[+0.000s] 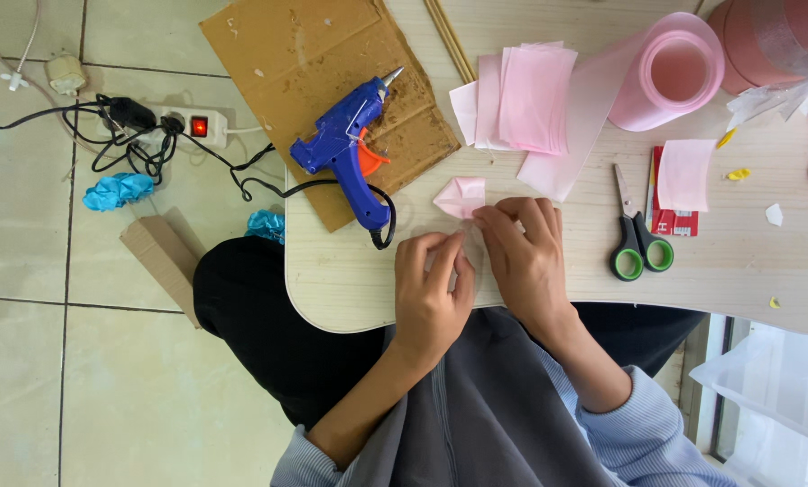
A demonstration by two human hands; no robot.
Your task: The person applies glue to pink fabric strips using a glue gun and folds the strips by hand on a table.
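Both hands, left hand (433, 287) and right hand (523, 254), pinch a folded pink ribbon piece (461, 195) flat on the tabletop (350, 280), fingers closed on it, holding the fold; blue glue gun (350, 149) lies near

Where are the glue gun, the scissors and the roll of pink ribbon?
glue gun (342, 144): head view, on its blue body.
scissors (637, 236): head view, where the black handles meet.
roll of pink ribbon (670, 113): head view, on its lower rim.
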